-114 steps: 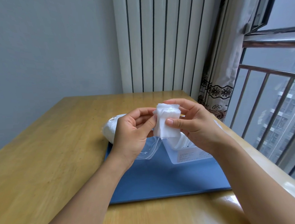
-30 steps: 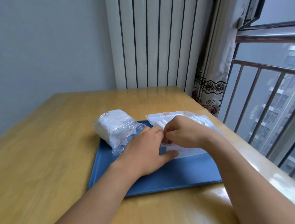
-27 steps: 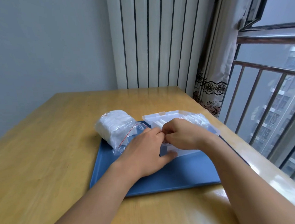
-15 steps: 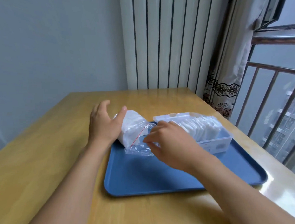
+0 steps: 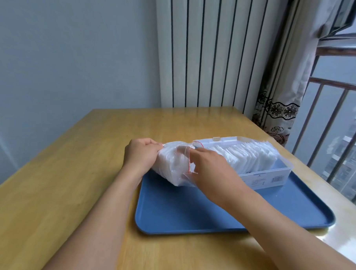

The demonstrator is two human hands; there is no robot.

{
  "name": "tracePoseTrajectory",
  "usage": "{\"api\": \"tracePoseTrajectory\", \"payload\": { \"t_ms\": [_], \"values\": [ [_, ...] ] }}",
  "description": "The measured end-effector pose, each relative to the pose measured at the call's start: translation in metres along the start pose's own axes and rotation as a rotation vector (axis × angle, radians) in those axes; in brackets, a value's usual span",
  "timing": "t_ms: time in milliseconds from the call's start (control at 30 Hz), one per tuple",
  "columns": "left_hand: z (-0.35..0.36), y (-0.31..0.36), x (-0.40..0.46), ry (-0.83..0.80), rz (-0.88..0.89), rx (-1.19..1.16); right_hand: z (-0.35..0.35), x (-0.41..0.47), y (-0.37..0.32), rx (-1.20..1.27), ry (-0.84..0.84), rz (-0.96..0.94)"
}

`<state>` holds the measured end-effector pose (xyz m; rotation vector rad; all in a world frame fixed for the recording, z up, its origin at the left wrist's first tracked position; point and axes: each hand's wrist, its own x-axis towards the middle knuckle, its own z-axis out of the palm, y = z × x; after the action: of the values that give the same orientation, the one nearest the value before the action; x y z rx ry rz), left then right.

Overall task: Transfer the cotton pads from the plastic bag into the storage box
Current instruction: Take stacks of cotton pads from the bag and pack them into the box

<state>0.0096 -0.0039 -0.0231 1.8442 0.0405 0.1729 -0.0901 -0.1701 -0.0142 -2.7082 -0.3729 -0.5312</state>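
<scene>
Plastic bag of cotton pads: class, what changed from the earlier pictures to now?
Both hands left the clear storage box. The left hand now grips the clear plastic bag's far end; the right hand reaches into its red-lined mouth. The blue tray stayed put.

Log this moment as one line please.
left hand: grips bag | right hand: at bag mouth | box: part filled | on tray

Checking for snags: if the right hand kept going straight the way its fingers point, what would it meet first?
The right hand points left into the plastic bag mouth, so it would probably meet the cotton pads inside first; depth is unclear.
</scene>
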Motion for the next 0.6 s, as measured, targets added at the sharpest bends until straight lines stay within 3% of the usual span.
{"api": "tracePoseTrajectory", "payload": {
  "t_ms": [167, 600],
  "values": [
    [0.004, 0.005, -0.007, -0.013, 0.021, 0.041, -0.005, -0.003, -0.002, 0.051, 0.056, 0.011],
    [0.007, 0.006, -0.011, 0.007, 0.026, 0.077, -0.002, -0.002, 0.004, 0.1, 0.005, -0.041]
  ]
}}
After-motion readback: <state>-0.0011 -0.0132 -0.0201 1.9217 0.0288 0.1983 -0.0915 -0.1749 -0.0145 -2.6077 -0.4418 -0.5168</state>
